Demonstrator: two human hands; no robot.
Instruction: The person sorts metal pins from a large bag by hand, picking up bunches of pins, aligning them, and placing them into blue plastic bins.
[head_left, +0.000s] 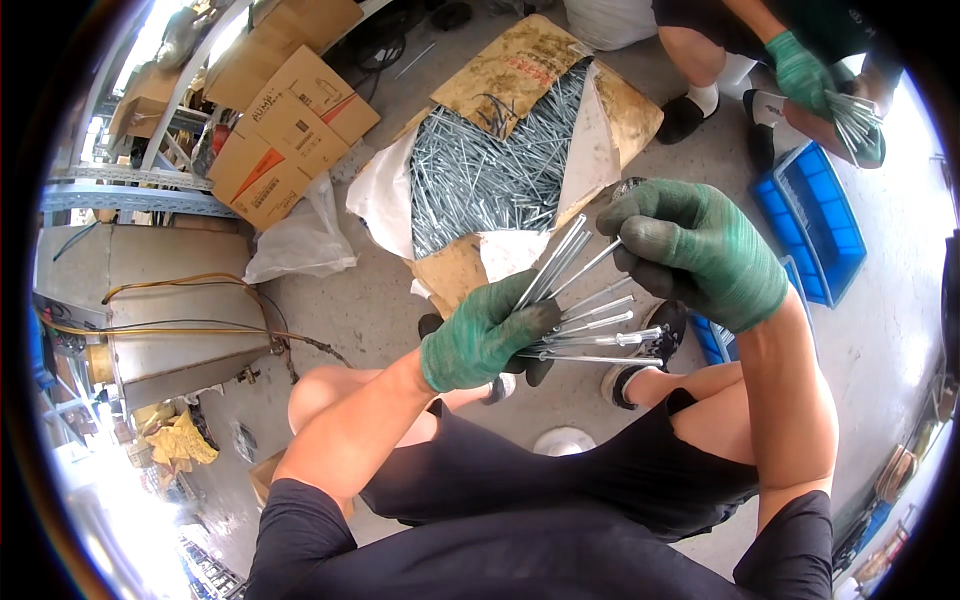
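My left hand, in a green knitted glove with dark fingertips, is closed around a fanned bunch of thin silvery metal rods. Some rods have thicker, collared ends that point right. My right hand, gloved the same way, pinches the tip of one rod that slants up out of the bunch. Beyond both hands lies an opened sack-lined carton heaped with loose metal rods. A stained cardboard flap partly covers the heap.
At the right stand blue plastic crates. A co-worker's gloved hand holds another bundle of rods. Brown cardboard boxes and a clear plastic bag sit at the left, near a metal cabinet with a yellow hose.
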